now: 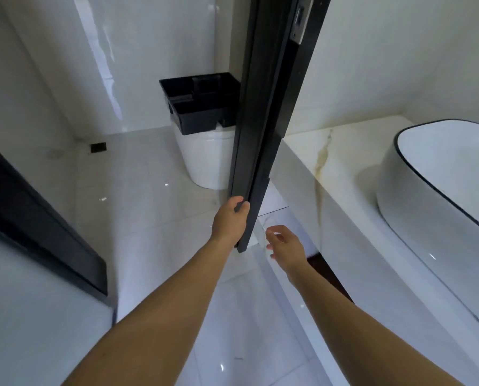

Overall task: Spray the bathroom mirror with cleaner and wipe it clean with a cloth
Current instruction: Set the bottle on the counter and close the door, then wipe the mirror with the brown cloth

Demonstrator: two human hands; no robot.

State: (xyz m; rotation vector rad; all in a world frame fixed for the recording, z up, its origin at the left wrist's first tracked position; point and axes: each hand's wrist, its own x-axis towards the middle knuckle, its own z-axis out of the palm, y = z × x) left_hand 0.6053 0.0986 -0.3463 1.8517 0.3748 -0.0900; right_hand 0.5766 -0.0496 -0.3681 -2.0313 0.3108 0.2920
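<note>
- Left hand [231, 222]: gripping door edge [256, 151], fingers curled round the front of the black frame, thumb side hidden behind it.
- Right hand [284, 243]: fingers loosely spread, holding nothing, hovering just right of the door's lower end, not touching it.
- Both forearms bare, extended forward from the bottom of view.
- Door: tall, narrow, matte black frame seen edge-on, ribbed along its length; silver metal latch plate [299, 20] near the top.
- Floor [138, 207]: glossy pale marble-look tiles, faint grey veining, bright point reflections.
- Dark frame [40, 227] at left: flat black slanted strip against a glossy white panel.
- Counter [341, 168] at right: polished cream stone, square edge, tan vein running from the top down the front face.
- Basin [439, 176]: oval white glazed bowl, thin black rim line, sitting on top of the counter.
- Toilet [205, 160]: rounded white ceramic body, beyond the door, partly hidden by it.
- Caddy [193, 107]: black rigid plastic, rectangular, divided compartments with a centre handle, resting on the toilet; contents cannot be told.
- Floor drain [98, 147]: small dark square near the far left wall.
- Walls: glossy white tile, streaked reflections.
- Mirror, cleaner and cloth: location cannot be told.
</note>
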